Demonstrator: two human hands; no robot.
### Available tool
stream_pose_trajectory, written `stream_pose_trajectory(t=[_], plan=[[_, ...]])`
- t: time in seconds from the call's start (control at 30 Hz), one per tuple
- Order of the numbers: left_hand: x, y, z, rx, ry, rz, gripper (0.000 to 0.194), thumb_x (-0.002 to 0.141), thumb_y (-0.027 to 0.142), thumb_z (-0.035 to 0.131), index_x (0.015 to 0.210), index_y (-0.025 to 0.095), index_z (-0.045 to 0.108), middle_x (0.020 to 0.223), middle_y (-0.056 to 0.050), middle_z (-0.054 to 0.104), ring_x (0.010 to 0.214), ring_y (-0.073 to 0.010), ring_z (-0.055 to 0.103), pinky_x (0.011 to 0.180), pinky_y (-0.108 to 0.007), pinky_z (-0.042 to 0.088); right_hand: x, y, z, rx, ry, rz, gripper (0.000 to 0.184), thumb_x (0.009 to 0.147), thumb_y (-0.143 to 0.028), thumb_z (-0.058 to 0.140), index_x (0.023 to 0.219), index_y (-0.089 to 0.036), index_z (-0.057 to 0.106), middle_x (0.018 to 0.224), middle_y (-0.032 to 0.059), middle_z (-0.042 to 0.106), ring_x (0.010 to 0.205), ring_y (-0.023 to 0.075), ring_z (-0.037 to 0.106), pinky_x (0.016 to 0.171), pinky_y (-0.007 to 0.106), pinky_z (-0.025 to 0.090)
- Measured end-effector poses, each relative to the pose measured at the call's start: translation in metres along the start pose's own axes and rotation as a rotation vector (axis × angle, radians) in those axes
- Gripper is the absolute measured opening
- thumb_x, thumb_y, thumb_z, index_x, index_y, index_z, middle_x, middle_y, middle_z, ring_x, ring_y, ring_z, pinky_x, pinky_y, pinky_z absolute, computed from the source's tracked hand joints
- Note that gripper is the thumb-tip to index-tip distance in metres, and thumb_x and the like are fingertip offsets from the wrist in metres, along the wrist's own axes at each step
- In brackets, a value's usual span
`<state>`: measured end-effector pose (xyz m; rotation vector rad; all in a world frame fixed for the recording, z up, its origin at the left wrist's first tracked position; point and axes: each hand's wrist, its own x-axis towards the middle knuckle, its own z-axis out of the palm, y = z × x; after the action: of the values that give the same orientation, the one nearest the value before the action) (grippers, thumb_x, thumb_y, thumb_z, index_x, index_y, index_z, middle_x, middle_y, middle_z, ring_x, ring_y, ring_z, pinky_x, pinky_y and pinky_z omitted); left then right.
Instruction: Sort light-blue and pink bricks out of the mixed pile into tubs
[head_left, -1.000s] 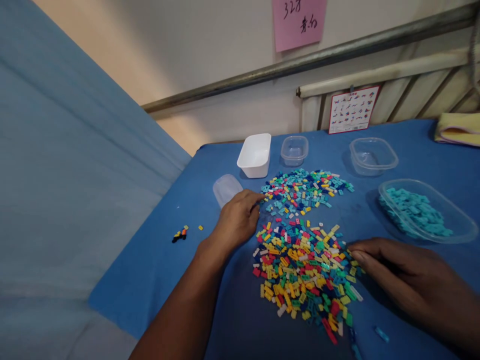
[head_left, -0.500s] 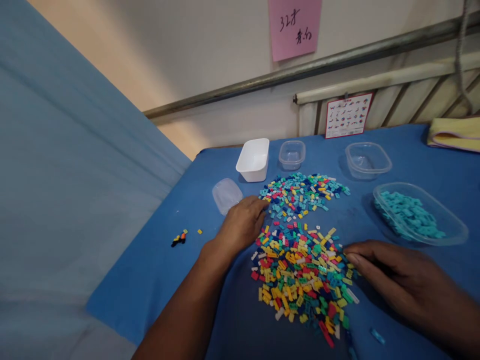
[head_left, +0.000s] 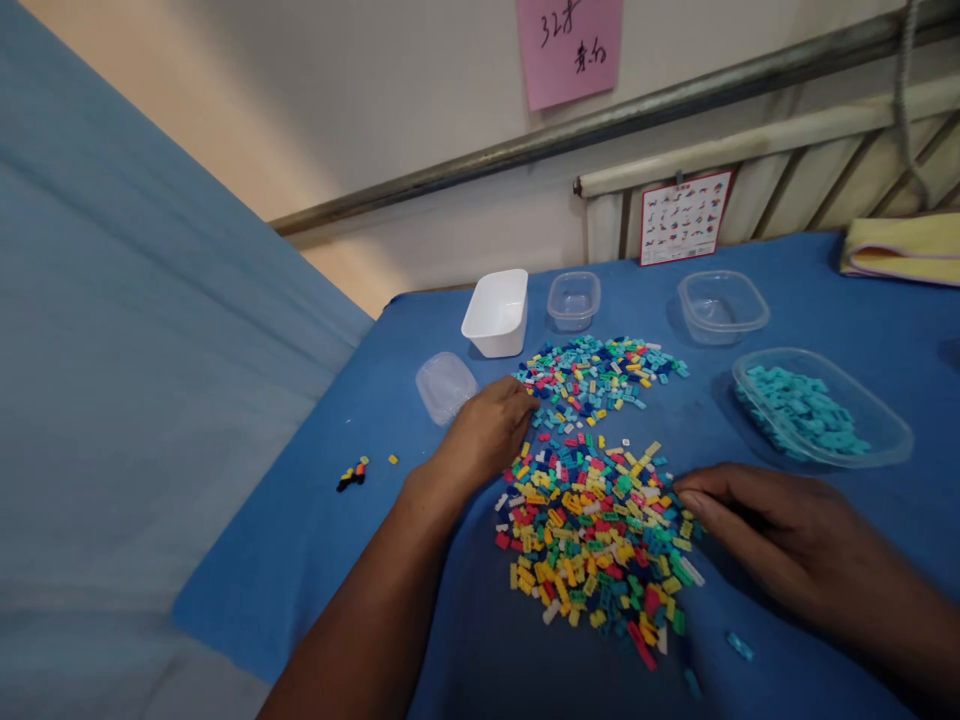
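Two heaps of small coloured toy bricks lie on the blue cloth: a mixed near pile [head_left: 600,530], mostly yellow, red and green, and a far pile [head_left: 592,375] with much turquoise. At the left edge of the far pile rests my left hand [head_left: 491,425], fingers curled; whatever they may hold is hidden. My right hand [head_left: 765,525] touches the right edge of the near pile with thumb and forefinger pinched together. Anything between those tips is too small to make out. Behind that hand, a clear tub [head_left: 892,445] holds turquoise bricks.
A white tub [head_left: 495,345], a small clear tub [head_left: 574,315] and a larger clear tub [head_left: 724,325] stand along the back. A clear lid [head_left: 446,388] lies left of the far pile. Several dark and yellow pieces [head_left: 352,475] sit farther left. A yellow cloth [head_left: 904,250] lies back right.
The whole view has shifted slightly, so everything appears a little further up and left. Against the piles, both hands stay almost in the same places.
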<state>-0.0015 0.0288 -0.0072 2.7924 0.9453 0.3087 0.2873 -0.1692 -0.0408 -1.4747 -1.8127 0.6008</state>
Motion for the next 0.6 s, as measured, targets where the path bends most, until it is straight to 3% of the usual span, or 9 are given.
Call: stream_pose_trajectory(t=[0.23, 0.37, 0.6], plan=[[-0.008, -0.011, -0.005, -0.053, 0.079, -0.079, 0.030, 0.101, 0.008, 0.055, 0.125, 0.020, 0.071, 0.119, -0.009, 0.070, 0.113, -0.0238, 0.068, 0.101, -0.040, 0.057, -0.002, 0.004, 0.001, -0.017, 0.005, -0.029, 0.024, 0.111, -0.042, 0.058, 0.112, -0.029, 0.078, 0.098, 0.0006, 0.083, 0.080, 0.0177, 0.079, 0.068, 0.027, 0.062], [-0.007, -0.007, -0.006, -0.115, 0.125, -0.077, 0.022, 0.105, 0.015, 0.057, 0.120, 0.020, 0.072, 0.115, -0.008, 0.071, 0.110, -0.0226, 0.069, 0.100, -0.039, 0.056, -0.001, 0.004, 0.000, -0.032, 0.020, -0.041, 0.023, 0.111, -0.042, 0.058, 0.109, -0.030, 0.078, 0.098, 0.0000, 0.083, 0.081, 0.0187, 0.079, 0.069, 0.028, 0.062], [-0.005, 0.002, -0.008, -0.004, -0.026, -0.178, 0.015, 0.104, 0.018, 0.060, 0.109, 0.018, 0.074, 0.109, -0.009, 0.072, 0.104, -0.0249, 0.069, 0.093, -0.039, 0.055, -0.002, 0.008, 0.002, -0.034, -0.001, -0.031, 0.023, 0.111, -0.043, 0.058, 0.113, -0.030, 0.076, 0.099, 0.0014, 0.082, 0.082, 0.0185, 0.079, 0.069, 0.028, 0.063]])
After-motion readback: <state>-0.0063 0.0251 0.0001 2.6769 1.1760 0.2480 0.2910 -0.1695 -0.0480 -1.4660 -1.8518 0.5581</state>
